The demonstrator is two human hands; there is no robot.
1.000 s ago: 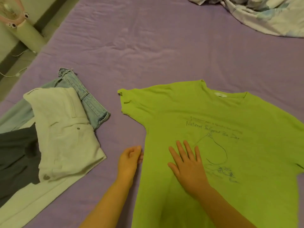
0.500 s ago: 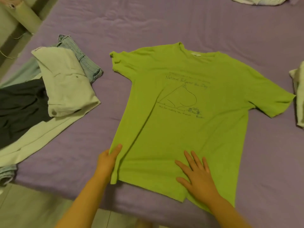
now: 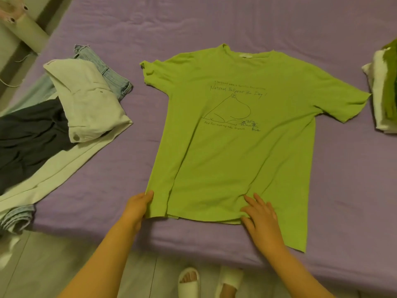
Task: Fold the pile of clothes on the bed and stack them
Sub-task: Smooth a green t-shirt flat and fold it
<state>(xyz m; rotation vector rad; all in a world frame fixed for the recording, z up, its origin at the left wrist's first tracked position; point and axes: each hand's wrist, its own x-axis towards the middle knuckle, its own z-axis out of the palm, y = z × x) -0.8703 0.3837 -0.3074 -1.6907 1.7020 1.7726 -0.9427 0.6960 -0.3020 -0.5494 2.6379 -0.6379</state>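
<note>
A lime green T-shirt (image 3: 240, 147) with a blue line drawing lies flat, front up, on the purple bed (image 3: 214, 24). Its hem hangs a little over the near edge at the right. My left hand (image 3: 137, 206) grips the shirt's lower left corner, thumb on top. My right hand (image 3: 261, 214) lies flat with spread fingers on the hem, right of centre. At the left lies a loose pile: white trousers (image 3: 86, 104), blue jeans (image 3: 111, 74) and a dark garment (image 3: 28, 136).
A folded stack of white and green clothes (image 3: 384, 93) sits at the right edge. A pale fan stand (image 3: 28, 29) rises beside the bed at the upper left. Below the bed edge, on the floor, are my feet in white slippers (image 3: 189, 280).
Both hands have slid down the shirt from its chest to its hem. The left hand has taken hold of the lower left corner. The view has tilted toward the near bed edge.
</note>
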